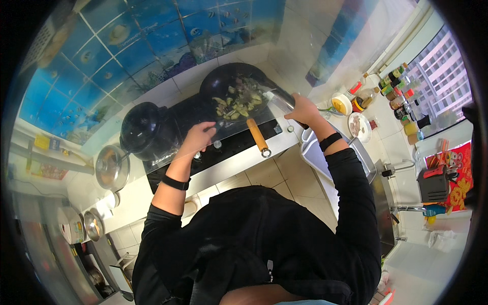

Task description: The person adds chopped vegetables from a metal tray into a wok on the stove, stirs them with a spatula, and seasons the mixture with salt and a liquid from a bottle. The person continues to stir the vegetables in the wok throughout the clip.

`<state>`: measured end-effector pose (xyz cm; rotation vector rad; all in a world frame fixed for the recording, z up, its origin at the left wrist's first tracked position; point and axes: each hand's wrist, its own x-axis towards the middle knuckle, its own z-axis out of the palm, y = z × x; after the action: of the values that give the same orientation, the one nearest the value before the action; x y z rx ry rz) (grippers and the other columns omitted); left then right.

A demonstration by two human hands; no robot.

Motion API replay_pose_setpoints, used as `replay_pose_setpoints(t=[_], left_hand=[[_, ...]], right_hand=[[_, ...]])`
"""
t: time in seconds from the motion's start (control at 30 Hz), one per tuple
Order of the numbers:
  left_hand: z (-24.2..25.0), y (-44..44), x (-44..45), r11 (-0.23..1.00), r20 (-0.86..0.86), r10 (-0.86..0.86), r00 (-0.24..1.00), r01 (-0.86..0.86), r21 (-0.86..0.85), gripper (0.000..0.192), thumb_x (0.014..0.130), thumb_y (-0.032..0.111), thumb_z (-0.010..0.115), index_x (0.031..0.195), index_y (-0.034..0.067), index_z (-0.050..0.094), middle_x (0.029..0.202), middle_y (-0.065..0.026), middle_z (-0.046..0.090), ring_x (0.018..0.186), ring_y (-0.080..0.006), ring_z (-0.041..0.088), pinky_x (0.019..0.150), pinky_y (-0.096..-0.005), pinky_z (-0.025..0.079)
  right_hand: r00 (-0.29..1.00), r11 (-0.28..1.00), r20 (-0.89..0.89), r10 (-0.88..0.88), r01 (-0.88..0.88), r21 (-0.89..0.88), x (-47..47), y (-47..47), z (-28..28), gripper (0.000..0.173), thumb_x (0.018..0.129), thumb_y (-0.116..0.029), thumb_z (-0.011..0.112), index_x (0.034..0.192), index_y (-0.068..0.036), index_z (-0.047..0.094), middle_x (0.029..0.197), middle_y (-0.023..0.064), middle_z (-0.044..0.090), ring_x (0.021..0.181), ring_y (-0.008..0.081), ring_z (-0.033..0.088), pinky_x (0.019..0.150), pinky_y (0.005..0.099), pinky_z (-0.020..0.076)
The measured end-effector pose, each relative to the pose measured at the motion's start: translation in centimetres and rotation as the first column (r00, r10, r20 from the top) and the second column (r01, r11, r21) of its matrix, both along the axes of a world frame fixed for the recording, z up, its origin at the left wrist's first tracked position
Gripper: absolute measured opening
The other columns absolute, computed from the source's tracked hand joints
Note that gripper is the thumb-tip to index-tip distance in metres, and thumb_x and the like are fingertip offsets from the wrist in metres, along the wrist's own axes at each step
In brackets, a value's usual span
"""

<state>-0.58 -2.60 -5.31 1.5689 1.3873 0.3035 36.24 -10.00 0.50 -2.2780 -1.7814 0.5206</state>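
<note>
A dark wok [225, 82] sits on the black glass cooktop [240, 139], its wooden handle [257, 136] pointing towards me. Pale green vegetable pieces [241, 105] and some darker bits lie in it. My right hand [305, 109] grips the long dark handle [282, 93] of a cooking utensil over the wok's right side; its working end is unclear. At the wok's lower left, my left hand [199, 138] has curled fingers beside a small dark thing, and whether it holds this cannot be told. A black lidded pot [143, 127] stands left of the wok.
Left of the stove is a steel pan with a glass lid [112, 167]. A plate of pale food [359, 127], a yellow-filled bowl [341, 104] and several seasoning bottles [394, 89] stand at right. A white tray [318, 156] lies near my right forearm, before the sink faucet [410, 209].
</note>
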Motion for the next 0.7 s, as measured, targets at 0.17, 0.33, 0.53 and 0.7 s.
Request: replay_pose_setpoints(t=[0.17,0.33,0.53,0.7], left_hand=[[0.2,0.0,0.0,0.975,0.066,0.016,0.998,-0.030,0.219,0.037,0.091,0.023,0.064,0.123,0.005,0.064,0.071,-0.0100,0.065,0.052,-0.0164,0.060,0.049,-0.0317,0.048],[-0.2,-0.2,-2.6,0.986,0.174,0.158,0.972,-0.163,0.015,0.039,0.095,0.024,0.061,0.129,0.007,0.061,0.068,-0.0066,0.060,0.043,-0.0113,0.048,0.039,-0.0273,0.036],[-1.4,2.9,-1.6,0.973,0.289,0.204,0.935,-0.227,0.050,0.041,0.095,0.025,0.061,0.132,0.008,0.058,0.066,-0.0059,0.059,0.041,-0.0107,0.045,0.037,-0.0263,0.033],[-2.2,6.9,2.1,0.975,0.211,0.199,0.957,-0.215,0.057,0.043,0.092,0.024,0.064,0.130,0.004,0.059,0.067,-0.0092,0.062,0.042,-0.0148,0.051,0.040,-0.0293,0.042]], right_hand=[[0.999,0.998,0.049,-0.008,0.005,0.061,0.5,0.5,-0.9,0.075,0.060,-0.036,0.079,0.122,-0.001,0.054,0.105,0.0237,0.066,0.101,0.0397,0.063,0.088,0.0437,0.0507],[0.999,0.994,0.044,0.002,-0.007,0.111,1.1,1.1,-1.9,0.072,0.059,-0.036,0.078,0.119,-0.001,0.056,0.102,0.0241,0.067,0.098,0.0405,0.065,0.086,0.0443,0.0520],[0.999,0.991,-0.007,-0.040,0.041,0.130,0.8,1.4,-1.7,0.070,0.060,-0.037,0.079,0.116,-0.001,0.059,0.102,0.0244,0.067,0.099,0.0404,0.065,0.087,0.0436,0.0520],[0.997,0.996,-0.019,-0.070,0.070,0.058,0.2,1.9,-0.7,0.067,0.060,-0.038,0.079,0.114,-0.002,0.060,0.103,0.0227,0.068,0.099,0.0390,0.065,0.087,0.0431,0.0521]])
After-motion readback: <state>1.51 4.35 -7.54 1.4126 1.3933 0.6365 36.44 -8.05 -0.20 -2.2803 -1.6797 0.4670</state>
